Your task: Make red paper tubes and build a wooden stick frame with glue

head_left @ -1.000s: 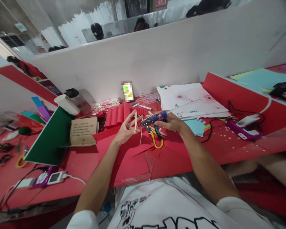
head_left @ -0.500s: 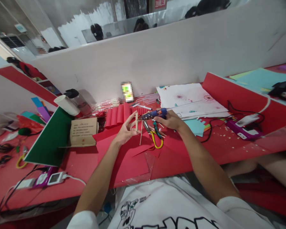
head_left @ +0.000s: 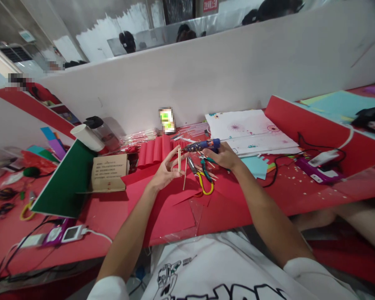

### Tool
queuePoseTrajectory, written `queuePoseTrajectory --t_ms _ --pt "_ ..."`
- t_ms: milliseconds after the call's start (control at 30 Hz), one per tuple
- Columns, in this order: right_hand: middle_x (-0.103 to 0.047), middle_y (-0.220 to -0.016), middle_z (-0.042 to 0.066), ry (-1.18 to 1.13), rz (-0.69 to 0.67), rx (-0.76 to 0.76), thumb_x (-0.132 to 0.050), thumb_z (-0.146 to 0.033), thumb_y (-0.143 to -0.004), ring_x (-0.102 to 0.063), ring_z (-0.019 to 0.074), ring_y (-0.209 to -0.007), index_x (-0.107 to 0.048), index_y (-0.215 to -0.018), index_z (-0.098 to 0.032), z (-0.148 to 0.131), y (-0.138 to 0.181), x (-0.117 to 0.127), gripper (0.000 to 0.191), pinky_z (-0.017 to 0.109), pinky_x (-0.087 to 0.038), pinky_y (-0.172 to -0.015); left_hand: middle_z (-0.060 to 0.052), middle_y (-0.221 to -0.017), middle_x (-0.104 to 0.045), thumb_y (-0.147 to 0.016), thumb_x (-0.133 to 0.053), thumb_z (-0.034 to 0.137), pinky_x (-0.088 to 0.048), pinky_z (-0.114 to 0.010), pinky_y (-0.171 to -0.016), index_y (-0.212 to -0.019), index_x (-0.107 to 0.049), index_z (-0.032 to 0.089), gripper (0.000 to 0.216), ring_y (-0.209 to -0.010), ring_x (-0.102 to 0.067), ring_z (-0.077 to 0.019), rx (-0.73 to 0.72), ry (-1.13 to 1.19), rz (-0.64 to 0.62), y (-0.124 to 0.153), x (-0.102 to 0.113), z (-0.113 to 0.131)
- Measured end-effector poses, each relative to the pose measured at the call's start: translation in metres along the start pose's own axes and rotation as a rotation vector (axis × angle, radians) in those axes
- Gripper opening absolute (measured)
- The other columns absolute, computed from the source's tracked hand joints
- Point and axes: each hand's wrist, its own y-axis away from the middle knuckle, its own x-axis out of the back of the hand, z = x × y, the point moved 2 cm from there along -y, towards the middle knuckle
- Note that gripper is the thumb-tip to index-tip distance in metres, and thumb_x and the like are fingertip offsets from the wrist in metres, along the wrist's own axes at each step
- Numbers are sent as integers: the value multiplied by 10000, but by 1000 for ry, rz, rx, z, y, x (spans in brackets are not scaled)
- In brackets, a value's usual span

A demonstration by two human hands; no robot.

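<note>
My left hand (head_left: 168, 171) pinches thin pale wooden sticks (head_left: 179, 160) upright between thumb and fingers. In my right hand (head_left: 225, 156) is a blue glue gun (head_left: 198, 146), its nozzle pointing left close to the sticks' upper part; whether it touches them I cannot tell. Below the hands lie yellow-handled scissors (head_left: 206, 183) and green-handled pliers (head_left: 205, 168). A loose wooden stick (head_left: 185, 175) slants beside my left hand. Red paper sheets (head_left: 165, 212) spread beneath my forearms.
Rolled red paper (head_left: 150, 152) sits behind my left hand, near a cardboard box (head_left: 109, 173) and a green board (head_left: 65, 183). White printed sheets (head_left: 250, 129) lie at the back right, by a purple power strip (head_left: 318, 171). A lit phone (head_left: 167, 121) leans on the partition.
The glue gun's nozzle has risen slightly along the sticks, and my right hand has shifted a little to the right. My left hand stays nearly still.
</note>
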Motion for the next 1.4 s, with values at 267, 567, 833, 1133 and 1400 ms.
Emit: queuePoseTrajectory --t_ms 267,567,833,1133,1400 --pt "-582 -600 -3 -5 53 11 -588 -570 -872 -501 163 -595 -649 -736 -186 -3 -1 2 412 294 -369 -593 -179 -1623 -418 -590 -988 326 -586 -211 -731 -1603 -324 399 1213 -779 -751 -112 -11 16 0 -1 -1 2" --pt "-563 -565 -8 -84 10 5 -603 -566 -873 -512 158 -568 -643 -696 -191 -2 -1 2 417 290 -399 -572 -168 -1623 -421 -577 -991 326 -597 -246 -748 -1603 -321 409 1228 -857 -762 -164 -1 7 10 0 -2 2" --pt "-485 -532 -33 -339 -42 -137 -609 -699 -866 -426 120 -456 -568 -749 -211 18 0 2 503 265 -352 -445 -159 -1617 -434 -592 -984 320 -617 -263 -791 -1581 -364 411 1170 -843 -764 -156 -26 5 16 -1 2 2" --pt "-505 -615 -63 -578 -29 -116 -700 -333 -713 -401 98 -456 -513 -892 -231 16 1 17 279 264 -329 -454 -158 -1619 -430 -603 -981 291 -602 -258 -798 -1579 -369 418 1160 -796 -743 -118 -39 18 31 -2 6 3" --pt "-664 -717 44 -8 302 -302 -675 -374 -727 -634 221 -625 -577 -838 -203 51 -12 34 227 335 -497 -592 -168 -1631 -406 -616 -974 296 -605 -285 -813 -1588 -344 423 1165 -855 -762 -166 -40 -7 31 -1 7 3"
